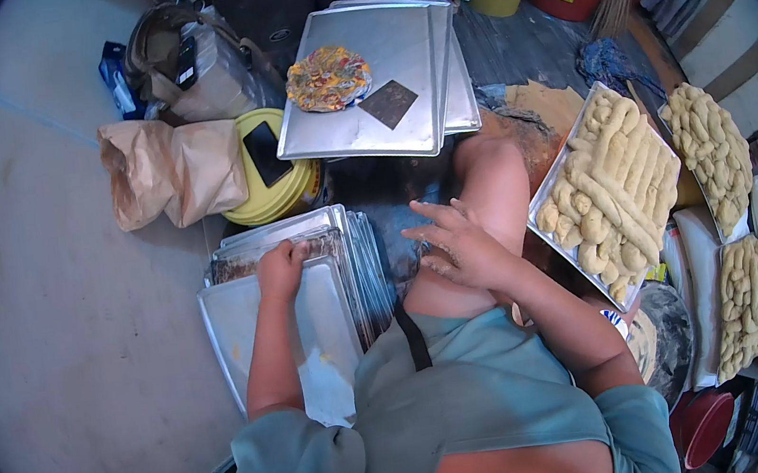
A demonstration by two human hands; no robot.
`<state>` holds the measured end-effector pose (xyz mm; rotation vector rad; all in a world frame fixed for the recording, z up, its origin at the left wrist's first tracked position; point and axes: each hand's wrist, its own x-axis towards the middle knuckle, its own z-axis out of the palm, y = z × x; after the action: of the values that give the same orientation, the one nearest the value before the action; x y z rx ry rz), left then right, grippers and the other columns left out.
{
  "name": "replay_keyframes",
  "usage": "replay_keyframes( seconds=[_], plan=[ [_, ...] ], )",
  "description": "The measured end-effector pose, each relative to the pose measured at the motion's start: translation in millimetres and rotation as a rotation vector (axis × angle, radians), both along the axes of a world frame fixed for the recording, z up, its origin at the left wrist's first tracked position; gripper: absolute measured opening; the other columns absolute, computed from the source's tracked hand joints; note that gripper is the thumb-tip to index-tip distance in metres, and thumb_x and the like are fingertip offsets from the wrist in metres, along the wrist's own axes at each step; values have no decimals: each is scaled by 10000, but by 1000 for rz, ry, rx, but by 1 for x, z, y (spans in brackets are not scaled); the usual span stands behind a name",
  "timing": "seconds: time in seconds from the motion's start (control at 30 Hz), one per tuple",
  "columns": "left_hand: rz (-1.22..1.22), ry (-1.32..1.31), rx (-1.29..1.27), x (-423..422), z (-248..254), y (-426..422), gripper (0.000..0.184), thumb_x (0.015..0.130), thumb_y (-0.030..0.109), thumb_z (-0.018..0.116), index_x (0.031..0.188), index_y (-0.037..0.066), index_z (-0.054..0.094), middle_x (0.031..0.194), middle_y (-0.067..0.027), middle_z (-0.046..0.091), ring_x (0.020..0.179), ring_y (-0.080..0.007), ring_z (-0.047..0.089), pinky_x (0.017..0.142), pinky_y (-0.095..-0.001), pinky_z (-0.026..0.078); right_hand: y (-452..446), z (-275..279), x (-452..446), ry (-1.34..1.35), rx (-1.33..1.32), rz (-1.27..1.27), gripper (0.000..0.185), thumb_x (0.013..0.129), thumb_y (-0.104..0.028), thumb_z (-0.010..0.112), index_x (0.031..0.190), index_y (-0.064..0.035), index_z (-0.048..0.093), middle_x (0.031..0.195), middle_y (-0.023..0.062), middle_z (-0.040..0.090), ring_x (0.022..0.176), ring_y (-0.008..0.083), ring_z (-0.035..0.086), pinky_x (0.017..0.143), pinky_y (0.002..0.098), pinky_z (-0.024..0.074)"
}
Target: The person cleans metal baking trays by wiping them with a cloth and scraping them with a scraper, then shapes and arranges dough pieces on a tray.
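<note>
My left hand (282, 269) is closed over the top edge of a metal baking tray (323, 306), the front one of several trays standing on edge beside my leg. Above my bent knee, my right hand (459, 247) is held with its fingers spread, and nothing shows in it. Specks of what looks like dough or flour cling to those fingers. To the right of that hand lies a tray of shaped dough pieces (619, 171), some long and some rounded.
Flat baking trays (391, 34) lie stacked ahead, bearing a patterned cloth bundle (329, 78) and a dark square plate (388, 104). A phone (267, 154) rests on a yellow bucket lid (282, 192) by a paper bag (169, 168). More dough (711, 153) sits at right.
</note>
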<state>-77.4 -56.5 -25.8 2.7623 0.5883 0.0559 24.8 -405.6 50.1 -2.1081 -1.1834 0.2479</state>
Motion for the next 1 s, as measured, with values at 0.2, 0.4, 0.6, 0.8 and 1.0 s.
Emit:
replay_keyframes(
  seconds=[0.2,0.4,0.6,0.8,1.0],
  plan=[
    [185,-327,180,48,78,22,404,837,406,652,705,28,597,664,-182,609,641,-378,598,605,-461,457,-6,-6,4,-22,-2,-16,474,805,-185,652,1265,-179,543,1450,142,355,1300,333,379,1076,582,220],
    [-214,122,-224,70,59,58,388,836,376,654,849,-13,663,803,-212,654,755,-336,641,714,-397,483,-13,-4,12,5,67,-50,462,804,-186,653,1255,-174,554,1443,147,364,1292,337,386,1070,565,227],
    [-78,391,-125,11,-4,20,377,840,375,637,862,0,668,870,-186,655,843,-346,616,774,-421,465,-25,-6,14,10,77,-35,464,806,-190,654,1259,-179,554,1442,141,370,1275,364,395,1063,538,238],
    [-102,104,250,-9,-29,-8,388,871,417,572,782,52,671,827,-154,605,922,-326,572,808,-485,412,-19,-6,15,18,80,-31,459,801,-191,663,1248,-183,561,1438,132,379,1262,361,404,1060,538,254],
    [4,26,-75,1,-22,-17,374,883,390,549,826,33,644,865,-161,607,914,-351,559,868,-468,381,-29,-9,21,-7,126,-80,440,796,-166,674,1225,-177,575,1429,141,393,1237,363,413,1051,498,262]
  ],
)
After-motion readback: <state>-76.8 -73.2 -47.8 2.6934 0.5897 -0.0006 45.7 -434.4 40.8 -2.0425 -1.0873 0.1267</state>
